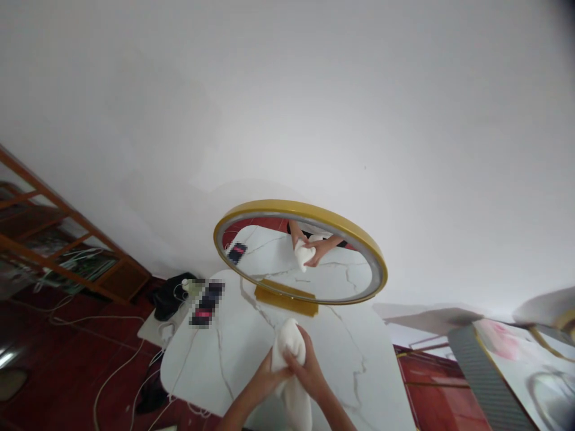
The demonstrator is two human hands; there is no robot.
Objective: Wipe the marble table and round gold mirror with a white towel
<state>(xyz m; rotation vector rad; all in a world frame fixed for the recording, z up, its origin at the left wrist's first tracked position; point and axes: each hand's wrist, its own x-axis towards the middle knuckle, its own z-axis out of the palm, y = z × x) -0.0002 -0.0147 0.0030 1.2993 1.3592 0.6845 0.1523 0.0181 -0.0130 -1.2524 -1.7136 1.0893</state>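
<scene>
A white cloth [293, 342] is bunched between two bare hands, low in the middle of our view. The fingers of the left hand [268, 376] grip its left side; the fingers of the right hand [309, 366] are wrapped around its right side and across its front. A loose length of cloth trails from below the fingers toward us. The hands are over a white desk [345, 353] with grey-brown veins, though we cannot tell whether the cloth touches it.

Just beyond the fingers, on the desk, is a golden base [287, 297] below a tilted mirror [265, 248] with a gold rim. In its glass we see the hands and cloth reflected. To the left of the fingers, near the desk's edge, lies a dark, pixelated item [207, 304] with a pink patch; we cannot make out what it is.

Farther left, past the desk, are a black bag [171, 297], pale cables [117, 365] on a red floor [58, 353], and a brown wooden shelf [85, 236]. Well to the right of the fingers is a glossy panel [523, 368] with a grey ribbed side. Beyond everything rises a white wall [305, 90].
</scene>
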